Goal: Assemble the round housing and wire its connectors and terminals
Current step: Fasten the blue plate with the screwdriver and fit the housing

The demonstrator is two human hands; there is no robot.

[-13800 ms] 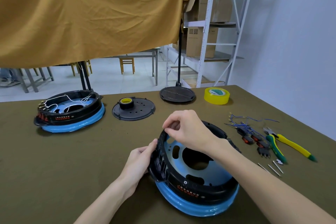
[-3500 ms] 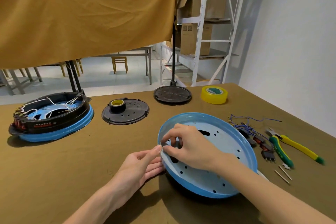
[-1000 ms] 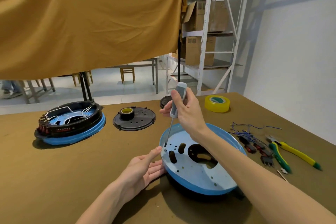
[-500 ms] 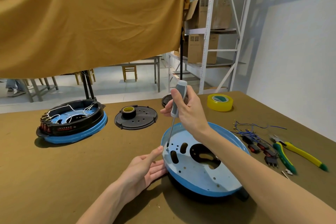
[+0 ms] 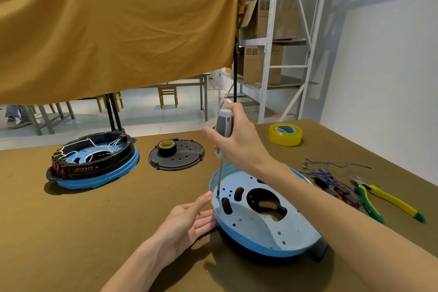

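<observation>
Right hand (image 5: 239, 147) holds screwdriver (image 5: 222, 134) upright on blue housing (image 5: 258, 220); left hand (image 5: 187, 220) steadies its rim.

Round housing (image 5: 265, 223) blue-plate side up, black body underneath, slightly tilted, holes and cutouts in plate. Lies right of and nearer than the wired second housing (image 5: 94, 161).

Single view only, head-worn wide-angle, so nothing shared with a second camera. It looks forward and down across the bench (image 5: 71, 232) from the person's own side. Close range: both forearms enter from the bottom edge, left hand (image 5: 187, 220) at lower centre, right hand (image 5: 237, 142) mid-frame. Blue round housing (image 5: 260, 223) sits just right of centre, near the lens. Upper left of the frame is filled by a hanging ochre cloth (image 5: 113, 31); shelving (image 5: 272, 42) stands upper right. Straight lines bow toward the edges.
</observation>
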